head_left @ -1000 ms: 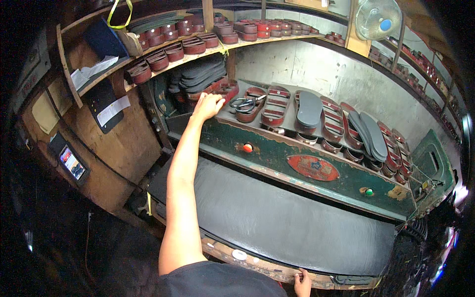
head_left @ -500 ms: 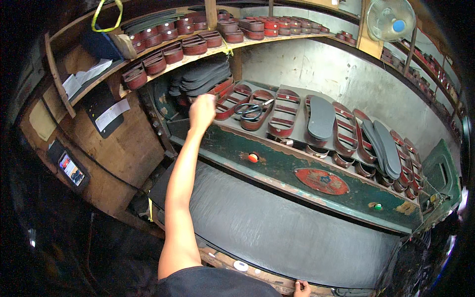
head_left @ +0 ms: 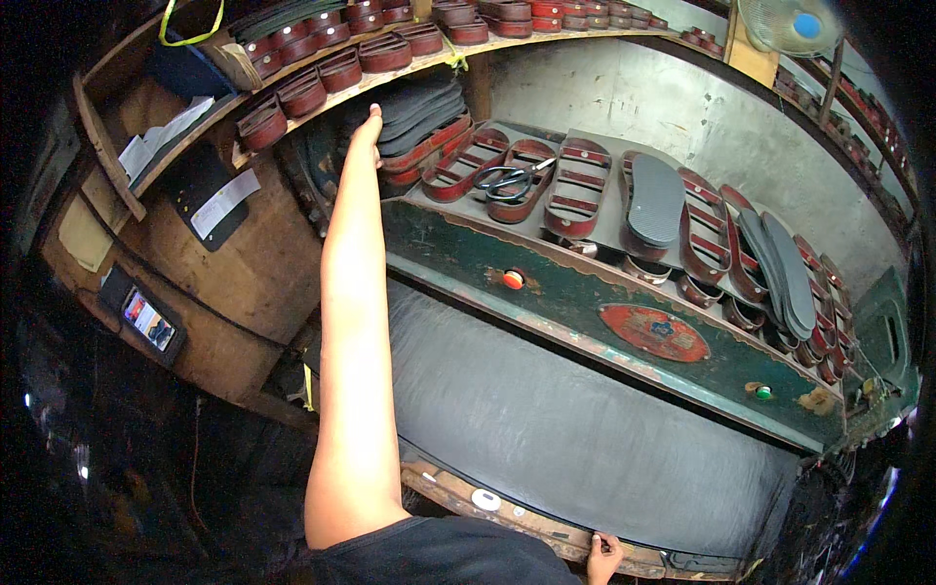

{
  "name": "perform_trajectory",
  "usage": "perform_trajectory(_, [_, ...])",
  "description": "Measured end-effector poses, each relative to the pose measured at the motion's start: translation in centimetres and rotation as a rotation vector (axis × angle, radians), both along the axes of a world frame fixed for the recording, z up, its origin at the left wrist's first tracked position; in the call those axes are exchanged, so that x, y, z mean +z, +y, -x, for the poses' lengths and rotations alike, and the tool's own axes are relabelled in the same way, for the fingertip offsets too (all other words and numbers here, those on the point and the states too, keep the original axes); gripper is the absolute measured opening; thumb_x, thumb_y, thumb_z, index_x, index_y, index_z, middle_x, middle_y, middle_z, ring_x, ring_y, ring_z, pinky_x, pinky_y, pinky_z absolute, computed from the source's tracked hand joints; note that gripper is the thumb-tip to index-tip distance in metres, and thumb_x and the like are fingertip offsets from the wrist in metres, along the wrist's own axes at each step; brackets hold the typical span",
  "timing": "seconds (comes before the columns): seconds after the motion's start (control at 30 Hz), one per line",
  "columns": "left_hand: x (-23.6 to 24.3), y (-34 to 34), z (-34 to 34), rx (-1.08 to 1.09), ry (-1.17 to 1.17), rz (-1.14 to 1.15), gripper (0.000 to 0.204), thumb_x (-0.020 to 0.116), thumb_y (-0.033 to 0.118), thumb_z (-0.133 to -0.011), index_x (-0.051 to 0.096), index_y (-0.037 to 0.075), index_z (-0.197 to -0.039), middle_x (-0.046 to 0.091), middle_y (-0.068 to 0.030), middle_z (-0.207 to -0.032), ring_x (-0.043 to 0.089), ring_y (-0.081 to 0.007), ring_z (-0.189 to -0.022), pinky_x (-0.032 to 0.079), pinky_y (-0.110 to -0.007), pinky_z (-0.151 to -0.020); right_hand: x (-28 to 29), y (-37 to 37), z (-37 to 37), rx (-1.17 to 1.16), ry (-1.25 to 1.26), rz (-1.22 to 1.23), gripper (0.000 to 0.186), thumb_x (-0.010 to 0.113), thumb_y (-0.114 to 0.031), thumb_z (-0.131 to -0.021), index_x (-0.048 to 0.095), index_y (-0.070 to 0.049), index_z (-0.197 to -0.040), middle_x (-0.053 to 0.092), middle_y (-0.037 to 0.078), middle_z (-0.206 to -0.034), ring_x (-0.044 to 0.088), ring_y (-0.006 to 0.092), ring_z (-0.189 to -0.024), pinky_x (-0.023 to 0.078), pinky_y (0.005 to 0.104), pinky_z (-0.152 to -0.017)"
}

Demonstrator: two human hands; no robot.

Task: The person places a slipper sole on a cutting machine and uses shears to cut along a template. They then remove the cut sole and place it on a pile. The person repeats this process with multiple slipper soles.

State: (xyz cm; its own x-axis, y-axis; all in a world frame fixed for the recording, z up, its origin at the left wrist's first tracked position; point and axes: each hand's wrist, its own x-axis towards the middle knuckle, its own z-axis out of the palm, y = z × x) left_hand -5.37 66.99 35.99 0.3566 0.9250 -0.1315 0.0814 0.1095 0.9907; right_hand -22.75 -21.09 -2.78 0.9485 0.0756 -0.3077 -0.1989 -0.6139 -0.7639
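My left hand (head_left: 369, 138) reaches to the near left side of a stack of dark foam soles (head_left: 424, 115) at the back. Its thumb points up, apart from the fingers, which are partly hidden; nothing shows held in it. Under the soles lie red-brown sole-shaped cutting dies (head_left: 434, 148). At the front edge, my right hand (head_left: 604, 558) has its fingers pinched at the rim of a wide black sheet (head_left: 585, 419), which lies flat on the machine bed.
A green machine beam (head_left: 458, 244) crosses behind the sheet, with red (head_left: 514, 279) and green (head_left: 763, 392) buttons. On top sit several dies, scissors (head_left: 507, 181) and grey soles (head_left: 655, 200). Shelves (head_left: 341, 97) of dies and a fan (head_left: 788, 25) stand above. A phone (head_left: 148, 320) hangs left.
My left hand has moved farther back and left, from in front of the dies to beside the sole stack, its fist loosening. My right hand stays at the sheet's edge. The view has shifted slightly.
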Motion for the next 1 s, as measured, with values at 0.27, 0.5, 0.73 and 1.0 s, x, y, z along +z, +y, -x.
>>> perform_trajectory(0.27, [-0.1,0.4,-1.8,0.068,0.075,-0.035,0.096,0.068,0.070,-0.077,0.043,0.014,-0.150,0.043,-0.0104,-0.157,0.036,-0.0328,-0.145,0.015,-0.059,-0.114,-0.3,0.0,-0.4,0.041,0.081,0.081,0.042,0.060,-0.039,-0.100,0.066,-0.004,-0.121,0.067,0.017,-0.122,0.061,0.0300,-0.113,0.045,0.0417,-0.101])
perform_trajectory(0.5, [0.2,1.9,-2.7,0.106,-0.044,0.056,0.139,0.092,0.046,-0.061,0.005,-0.006,-0.155,0.027,-0.0221,-0.160,0.037,-0.0343,-0.142,0.032,-0.056,-0.113,-0.5,0.8,-0.6,-0.054,-0.183,-0.095,0.010,0.070,-0.008,-0.087,0.071,0.002,-0.088,0.064,0.007,-0.081,0.061,0.0163,-0.071,0.048,0.0289,-0.064])
perform_trajectory(0.73, [2.2,0.4,-3.5,0.086,-0.302,0.211,0.110,0.084,0.041,-0.071,0.018,0.008,-0.153,0.039,-0.0160,-0.153,0.050,-0.0400,-0.129,0.033,-0.069,-0.106,0.2,1.4,-0.4,-0.039,-0.237,-0.101,0.010,0.069,-0.008,-0.087,0.071,0.002,-0.090,0.064,0.007,-0.079,0.060,0.0141,-0.068,0.048,0.0278,-0.064])
perform_trajectory(1.0, [0.4,-7.8,5.2,-0.129,-0.574,0.039,0.087,0.076,0.049,-0.077,0.042,0.010,-0.147,0.040,-0.0160,-0.153,0.044,-0.0375,-0.136,0.027,-0.070,-0.108,-0.4,1.1,-0.7,-0.043,-0.233,-0.123,0.011,0.069,-0.007,-0.087,0.070,0.004,-0.090,0.065,0.008,-0.078,0.060,0.0143,-0.068,0.049,0.0283,-0.065])
